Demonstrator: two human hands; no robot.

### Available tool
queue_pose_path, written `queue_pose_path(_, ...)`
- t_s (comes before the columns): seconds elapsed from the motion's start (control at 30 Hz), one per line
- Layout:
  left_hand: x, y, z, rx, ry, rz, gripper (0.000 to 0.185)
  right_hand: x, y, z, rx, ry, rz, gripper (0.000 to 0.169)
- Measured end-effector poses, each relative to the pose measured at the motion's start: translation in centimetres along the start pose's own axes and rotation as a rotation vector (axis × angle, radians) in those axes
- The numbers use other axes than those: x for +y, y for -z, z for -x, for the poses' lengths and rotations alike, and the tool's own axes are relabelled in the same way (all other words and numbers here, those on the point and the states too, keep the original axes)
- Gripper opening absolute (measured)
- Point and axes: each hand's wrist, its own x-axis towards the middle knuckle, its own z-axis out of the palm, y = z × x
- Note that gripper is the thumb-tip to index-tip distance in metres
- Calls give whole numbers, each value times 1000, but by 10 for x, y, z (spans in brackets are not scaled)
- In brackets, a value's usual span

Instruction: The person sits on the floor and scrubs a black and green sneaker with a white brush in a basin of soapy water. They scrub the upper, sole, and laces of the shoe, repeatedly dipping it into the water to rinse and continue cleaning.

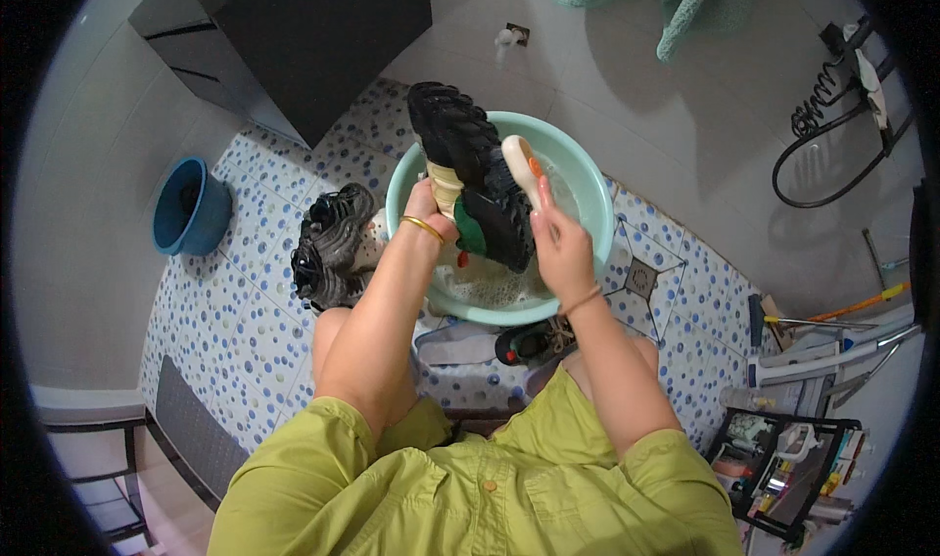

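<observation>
My left hand [433, 211] grips a shoe [470, 167] by its middle and holds it over a mint-green plastic basin [596, 211]. The shoe's black lugged sole faces up and sideways, with cream and green parts at the arch. In my right hand [564, 251] is a white-handled scrub brush [520, 163] with an orange patch. Its head rests against the sole's right edge; the bristles are mostly hidden. Foamy, cloudy water [496, 288] lies in the basin below the shoe.
Grey-black sneakers [334, 240] sit left of the basin. Another dark shoe [525, 343] and a pale insole [457, 345] lie in front of it. A blue bucket [209, 214] stands left, a dark cabinet [323, 35] behind. At right are a floor drain [642, 278] and a black-framed rack [789, 471].
</observation>
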Motion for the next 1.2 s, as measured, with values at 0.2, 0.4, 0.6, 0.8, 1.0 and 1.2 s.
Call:
queue_pose_path(0.2, -2, -23, 17, 38, -28, -68, 29, 43, -4, -22, -147, -355, 421, 32)
queue_pose_path(0.4, 10, 2, 5, 30, -46, -60, 29, 75, -32, -19, -606, -397, 626, 39)
queue_pose_path(0.6, 5, 4, 2, 158, -93, -15, 28, -7, 7, -9, 29, -82, -152, 45)
queue_pose_path(0.8, -14, -22, 13, 205, -76, -51, 27, 18, 1, -11, -62, -175, 153, 39)
queue_pose_path(1.0, -10, -19, 7, 186, -108, -110, 26, 49, 7, -28, -269, -395, 467, 54)
queue_pose_path(1.2, -22, -25, 8, 427, -363, -187, 27, 71, -28, -15, -824, -513, 699, 59)
